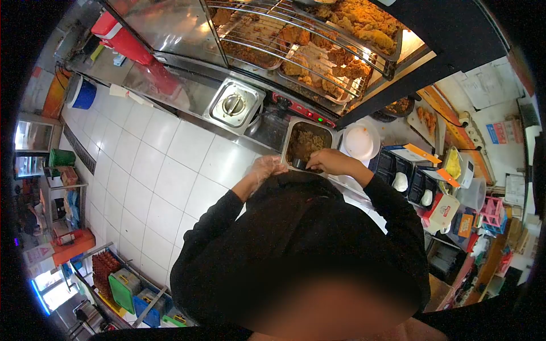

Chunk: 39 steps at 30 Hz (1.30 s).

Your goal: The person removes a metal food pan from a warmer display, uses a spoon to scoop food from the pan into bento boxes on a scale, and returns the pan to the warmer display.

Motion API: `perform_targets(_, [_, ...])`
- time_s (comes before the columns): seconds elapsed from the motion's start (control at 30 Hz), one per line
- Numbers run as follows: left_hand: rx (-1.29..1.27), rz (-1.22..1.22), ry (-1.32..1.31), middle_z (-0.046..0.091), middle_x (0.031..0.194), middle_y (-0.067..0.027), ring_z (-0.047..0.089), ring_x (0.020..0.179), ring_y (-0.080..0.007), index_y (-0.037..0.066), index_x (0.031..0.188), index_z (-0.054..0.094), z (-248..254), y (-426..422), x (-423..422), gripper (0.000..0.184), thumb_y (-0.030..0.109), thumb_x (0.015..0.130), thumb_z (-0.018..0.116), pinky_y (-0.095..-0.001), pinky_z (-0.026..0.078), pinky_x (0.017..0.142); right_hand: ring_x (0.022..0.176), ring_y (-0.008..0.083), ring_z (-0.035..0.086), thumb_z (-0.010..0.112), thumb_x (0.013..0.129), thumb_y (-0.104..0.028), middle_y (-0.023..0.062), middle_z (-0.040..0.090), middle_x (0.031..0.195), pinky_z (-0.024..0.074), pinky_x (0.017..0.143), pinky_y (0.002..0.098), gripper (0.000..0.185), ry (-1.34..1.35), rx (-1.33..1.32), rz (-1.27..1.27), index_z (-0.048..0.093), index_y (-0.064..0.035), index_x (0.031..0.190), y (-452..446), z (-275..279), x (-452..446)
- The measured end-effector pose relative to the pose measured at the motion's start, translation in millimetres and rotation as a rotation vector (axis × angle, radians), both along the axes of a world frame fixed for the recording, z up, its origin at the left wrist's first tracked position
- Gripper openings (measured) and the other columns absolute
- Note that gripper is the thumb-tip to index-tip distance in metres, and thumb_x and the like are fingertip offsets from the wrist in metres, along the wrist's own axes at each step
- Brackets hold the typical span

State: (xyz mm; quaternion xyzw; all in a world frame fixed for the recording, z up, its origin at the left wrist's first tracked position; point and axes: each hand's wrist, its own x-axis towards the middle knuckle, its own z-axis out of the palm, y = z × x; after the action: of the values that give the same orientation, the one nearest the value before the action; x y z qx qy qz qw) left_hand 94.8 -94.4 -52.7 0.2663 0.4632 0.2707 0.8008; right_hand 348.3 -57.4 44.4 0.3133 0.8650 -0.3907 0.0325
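Observation:
A rectangular metal food pan (333,135) holding brown, saucy food (307,142) is right in front of me, below the warming cabinet. My left hand (267,167), in a clear plastic glove, has its fingers closed on the pan's near left corner. With closed fingers, my right hand (333,161) reaches over the near right side and grips a small dark ladle (300,163) that dips into the pan. The ladle's handle is mostly covered by my fingers. No glove shows clearly on the right hand.
A lidded steel pan (233,105) sits left on the counter. Fried chicken (347,62) fills racks in the lit cabinet above. White round containers (359,142) and black trays with rice (400,182) stand at the right. Tiled floor (165,165) lies left.

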Motion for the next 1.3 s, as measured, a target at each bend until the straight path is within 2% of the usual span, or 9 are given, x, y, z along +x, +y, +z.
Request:
perform_targets(0.27, [0.060,-0.030,0.010,0.061,0.092,-0.0168,0.063,0.086,-0.0245,-0.008,0.113,0.046,-8.8,4.1,-0.5,0.044,0.008,0.078,0.066,-0.0280,0.052,0.077,0.076,0.0251,0.058,0.053,0.080,-0.009,0.0101,0.060,0.080,0.0445,0.067,0.0355,0.018,0.066,-0.071,-0.020,0.063,-0.0029,0.094,8.1,-10.2,6.3])
perform_targets(0.33, [0.034,-0.024,0.003,0.061,0.093,-0.0170,0.063,0.087,-0.0247,-0.008,0.113,0.046,-11.5,6.4,0.5,0.042,0.009,0.080,0.065,-0.0283,0.052,0.078,0.068,0.0191,0.058,0.053,0.082,-0.008,0.0091,0.061,0.076,0.0452,0.063,0.0333,0.017,0.234,-0.209,-0.101,0.063,-0.0013,0.094,14.2,-14.1,11.9])
perform_targets(0.4, [0.083,-0.058,0.137,0.062,0.092,-0.0170,0.064,0.083,-0.0253,-0.006,0.114,0.046,-2.3,5.6,0.7,0.042,0.011,0.080,0.064,-0.0290,0.053,0.075,0.063,0.0142,0.056,0.053,0.083,-0.008,0.0070,0.060,0.072,0.0452,0.060,0.0298,0.017,0.191,-0.209,-0.186,0.062,0.0003,0.095,18.2,-16.0,21.8])
perform_targets(0.5, [0.095,-0.049,0.092,0.063,0.091,-0.0163,0.064,0.081,-0.0252,-0.005,0.115,0.046,-11.5,4.2,-2.8,0.044,0.012,0.079,0.066,-0.0295,0.053,0.072,0.059,0.0106,0.052,0.052,0.086,-0.010,0.0028,0.057,0.069,0.0425,0.054,0.0246,0.018,0.206,-0.341,-0.316,0.062,-0.0002,0.097,18.9,-26.1,36.8])
perform_targets(0.67, [0.046,0.049,-0.010,0.063,0.090,-0.0154,0.064,0.081,-0.0253,-0.004,0.111,0.046,-0.6,1.4,-1.9,0.042,0.010,0.078,0.067,-0.0302,0.053,0.071,0.045,0.0019,0.035,0.049,0.090,-0.015,-0.0016,0.051,0.067,0.0289,0.042,0.0179,0.022,0.286,-0.622,-0.768,0.058,-0.0014,0.105,7.2,-34.8,52.9])
perform_targets(0.73, [0.057,0.029,-0.001,0.063,0.090,-0.0157,0.064,0.081,-0.0253,-0.004,0.111,0.046,-13.8,2.8,-2.3,0.041,0.009,0.078,0.067,-0.0299,0.053,0.070,0.044,0.0017,0.031,0.050,0.090,-0.017,-0.0008,0.051,0.069,0.0269,0.041,0.0174,0.025,0.314,-0.597,-0.808,0.055,-0.0004,0.108,0.6,-32.1,58.4])
perform_targets(0.8, [0.070,0.005,0.008,0.063,0.091,-0.0159,0.064,0.081,-0.0254,-0.004,0.111,0.046,-18.7,4.0,-2.9,0.041,0.009,0.078,0.066,-0.0297,0.053,0.069,0.058,0.0043,0.046,0.054,0.088,-0.025,-0.0001,0.056,0.076,0.0365,0.047,0.0198,0.030,0.455,-0.757,-0.982,0.057,-0.0016,0.108,-4.8,-27.2,63.5])
perform_targets(1.1, [0.033,-0.019,0.020,0.062,0.091,-0.0161,0.064,0.081,-0.0251,-0.002,0.111,0.046,-7.8,2.0,-2.0,0.039,0.006,0.078,0.065,-0.0299,0.053,0.066,0.048,0.0011,0.035,0.050,0.090,-0.018,-0.0004,0.051,0.074,0.0265,0.042,0.0140,0.028,0.745,-0.924,-1.044,0.049,-0.0009,0.112,-27.1,-52.3,70.1])
perform_targets(1.3, [-0.018,0.043,-0.080,0.061,0.090,-0.0139,0.063,0.079,-0.0228,-0.001,0.111,0.046,-4.3,-1.6,0.5,0.037,0.007,0.079,0.065,-0.0292,0.053,0.067,0.050,0.0022,0.037,0.050,0.090,-0.019,-0.0003,0.052,0.074,0.0295,0.044,0.0152,0.030,0.785,-0.964,-1.089,0.049,-0.0013,0.114,-34.0,-57.6,66.7])
